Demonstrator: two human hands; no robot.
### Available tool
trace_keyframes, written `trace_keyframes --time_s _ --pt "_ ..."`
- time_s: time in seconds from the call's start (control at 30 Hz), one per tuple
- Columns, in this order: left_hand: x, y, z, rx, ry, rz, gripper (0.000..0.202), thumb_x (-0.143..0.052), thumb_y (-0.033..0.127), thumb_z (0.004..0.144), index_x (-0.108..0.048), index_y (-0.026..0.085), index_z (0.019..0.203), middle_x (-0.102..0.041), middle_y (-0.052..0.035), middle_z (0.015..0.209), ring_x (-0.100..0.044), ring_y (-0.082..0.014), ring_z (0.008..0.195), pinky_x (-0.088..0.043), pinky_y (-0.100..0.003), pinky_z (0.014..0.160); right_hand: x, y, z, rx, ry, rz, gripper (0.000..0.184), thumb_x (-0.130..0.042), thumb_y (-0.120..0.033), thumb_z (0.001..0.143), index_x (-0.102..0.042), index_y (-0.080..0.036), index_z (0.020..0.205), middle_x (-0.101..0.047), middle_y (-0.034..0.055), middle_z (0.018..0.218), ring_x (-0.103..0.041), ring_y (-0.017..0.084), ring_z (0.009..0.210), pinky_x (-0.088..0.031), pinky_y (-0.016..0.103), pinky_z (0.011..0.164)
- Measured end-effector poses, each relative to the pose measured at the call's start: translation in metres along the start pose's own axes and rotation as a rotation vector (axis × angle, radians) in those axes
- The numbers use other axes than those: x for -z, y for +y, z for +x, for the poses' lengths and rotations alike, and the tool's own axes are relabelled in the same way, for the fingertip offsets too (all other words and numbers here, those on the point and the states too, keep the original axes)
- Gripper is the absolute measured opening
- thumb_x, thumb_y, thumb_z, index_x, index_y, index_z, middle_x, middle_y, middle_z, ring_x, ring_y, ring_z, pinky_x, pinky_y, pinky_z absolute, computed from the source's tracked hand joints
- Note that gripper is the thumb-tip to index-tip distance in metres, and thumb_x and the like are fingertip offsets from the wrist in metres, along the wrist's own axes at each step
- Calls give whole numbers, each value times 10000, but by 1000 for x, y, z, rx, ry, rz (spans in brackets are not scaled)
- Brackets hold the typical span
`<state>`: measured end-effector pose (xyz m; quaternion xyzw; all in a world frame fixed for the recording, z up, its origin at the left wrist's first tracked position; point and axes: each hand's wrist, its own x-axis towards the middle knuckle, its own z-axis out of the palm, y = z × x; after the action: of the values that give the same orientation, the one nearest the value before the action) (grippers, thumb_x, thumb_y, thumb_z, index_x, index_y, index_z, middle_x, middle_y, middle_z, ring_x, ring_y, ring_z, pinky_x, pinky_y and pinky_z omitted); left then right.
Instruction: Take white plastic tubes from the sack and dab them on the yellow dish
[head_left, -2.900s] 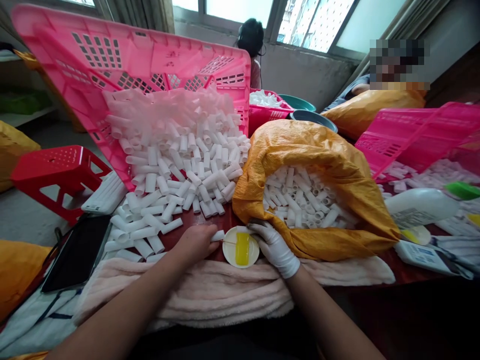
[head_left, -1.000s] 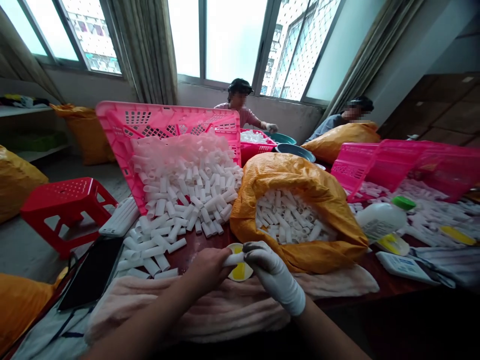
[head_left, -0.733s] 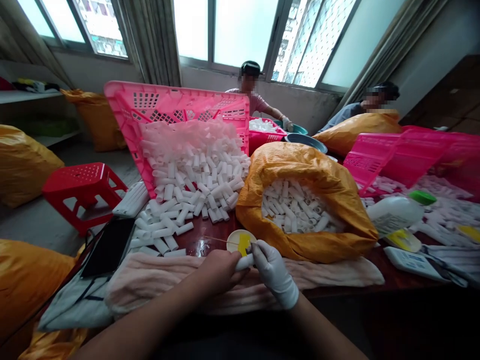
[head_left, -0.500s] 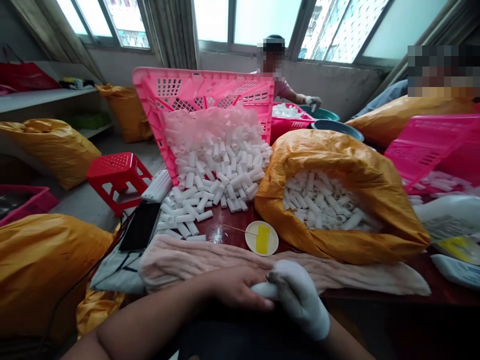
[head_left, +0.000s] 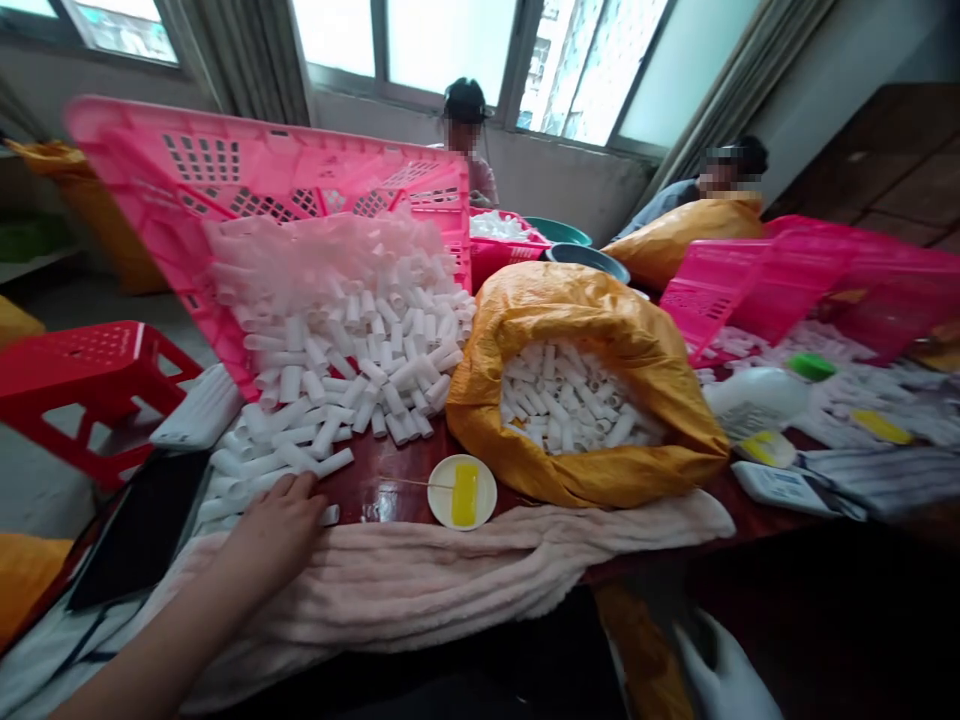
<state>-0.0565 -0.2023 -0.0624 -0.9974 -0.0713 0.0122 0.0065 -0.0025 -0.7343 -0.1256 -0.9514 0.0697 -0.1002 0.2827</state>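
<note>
The left hand is bare, and its fingers are by the edge of a pile of short white tubes on a shiny brown table. More tubes spill out of a tipped pink basket. The right hand wears a white glove and hangs low, below the table edge. A small white dish with a yellow strip sits between the pile and a yellow sack full of tubes. A soft pink towel lies along the table edge.
</note>
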Motion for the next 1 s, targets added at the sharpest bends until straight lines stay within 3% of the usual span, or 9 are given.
trace_keyframes --time_s 0.13,0.23,0.33,0.4,0.5,0.6,0.77,0.87,1.0 --pt "7 18 14 -42 84 -171 334 -396 255 807 -523 197 1110 -563 -99 1087 -533 -237 998 -413 -339 824 4 -95 48 366 58 135 309 -443 -406 807 -606 -189 955 -660 96 980 -618 233 913 -477 366 845" --pt "24 45 31 -34 47 -246 240 -397 231 790 -523 184 989 -611 -59 912 -575 -193 856 -422 -285 745 -6 -179 99 567 39 41 298 -396 -309 852 -609 -160 997 -640 114 1013 -588 217 964 -446 335 871" --pt "33 70 49 -80 70 -191 130 -409 214 768 -527 180 809 -608 -60 830 -571 -203 822 -406 -293 716 -25 -244 144 443 -95 -319 231 -523 -268 800 -657 -97 879 -646 188 930 -611 260 903 -460 345 790" --pt "30 78 58 -132 101 -161 112 -428 215 757 -529 170 776 -614 -84 869 -570 -216 855 -397 -307 741 -35 -270 165 390 -148 -402 202 -594 -241 753 -668 -63 818 -651 219 850 -621 285 877 -461 355 765" --pt "22 81 66 -157 43 -166 97 -452 232 755 -529 173 754 -631 -80 824 -587 -214 794 -391 -298 688 -38 -285 175 419 -159 -378 225 -587 -233 763 -663 -33 831 -650 234 818 -623 311 870 -459 386 763" --pt "16 80 66 -158 5 -246 110 -455 271 781 -525 187 771 -635 -51 786 -593 -192 762 -378 -267 639 -32 -279 154 550 -208 -290 244 -560 -254 792 -637 -82 947 -656 171 918 -618 263 883 -460 355 795" --pt "11 82 64 -194 -13 -368 69 -478 232 765 -530 196 736 -619 -10 759 -581 -148 743 -367 -223 631 -50 -260 86 924 -557 403 291 -410 -315 898 -537 -235 1147 -642 27 1040 -598 162 948 -475 306 868" --pt "9 82 65 -212 -11 -380 68 -494 226 751 -541 195 715 -614 -6 734 -568 -141 710 -360 -220 615 -80 -255 68 858 -483 462 289 -403 -289 897 -552 -250 1140 -621 26 1107 -571 177 1019 -441 363 947" --pt "6 81 66 -227 13 -378 58 -500 225 745 -540 198 713 -609 -6 729 -559 -142 697 -351 -225 610 -111 -254 75 777 -408 446 232 -449 -226 852 -637 -234 987 -656 36 1017 -595 213 948 -446 437 928"
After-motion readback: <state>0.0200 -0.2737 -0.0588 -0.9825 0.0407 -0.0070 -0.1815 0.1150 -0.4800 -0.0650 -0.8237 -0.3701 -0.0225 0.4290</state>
